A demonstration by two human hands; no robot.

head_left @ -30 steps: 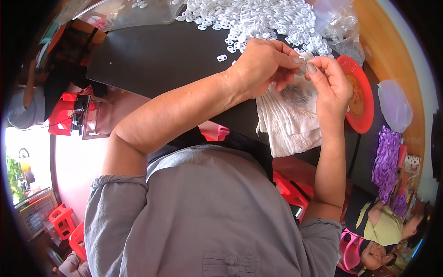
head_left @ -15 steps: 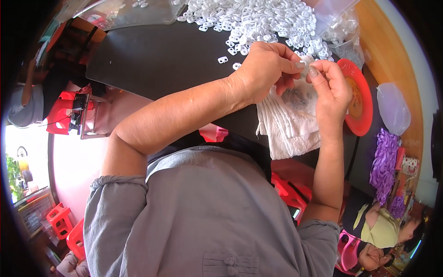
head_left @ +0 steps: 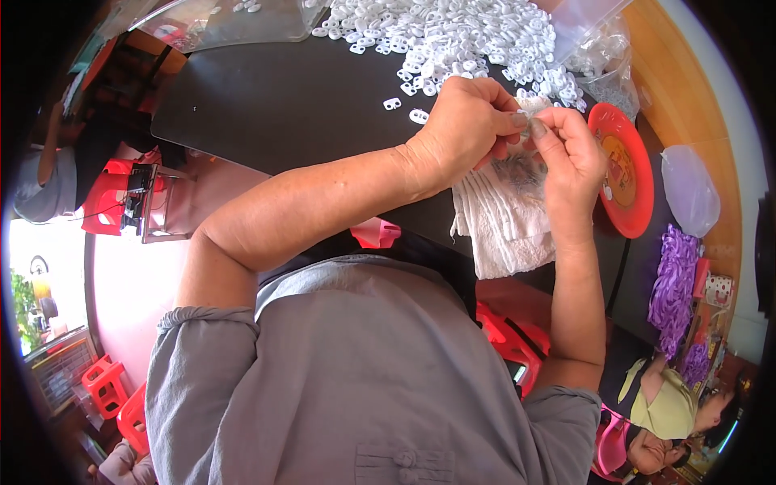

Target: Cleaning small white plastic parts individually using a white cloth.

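Note:
My left hand [head_left: 473, 121] and my right hand [head_left: 572, 153] meet above the far side of the table. Thumb and fingers of both are pinched together on a tiny white plastic piece [head_left: 525, 118], mostly covered by the fingertips. Beneath them lies a folded whitish cloth [head_left: 509, 234] with dark smudges, hanging over the table's near edge. Just beyond my left hand spreads a big heap of small white plastic pieces [head_left: 477, 36] with holes in them. To the right of my right hand is a red plate [head_left: 638, 174] with a yellowish middle.
Clear plastic containers [head_left: 234, 28] stand at the far left of the dark table [head_left: 283, 105]. Crumpled clear bags [head_left: 606, 65] lie at the far right. Beyond the plate are a pale plastic bag [head_left: 689, 190] and purple ribbon bundles [head_left: 672, 283]. Another person [head_left: 671, 396] sits at lower right.
Both hands have shifted slightly left, and their fingertips have come closer together over the tiny piece. More of the red plate's left side shows, with a small white bit there.

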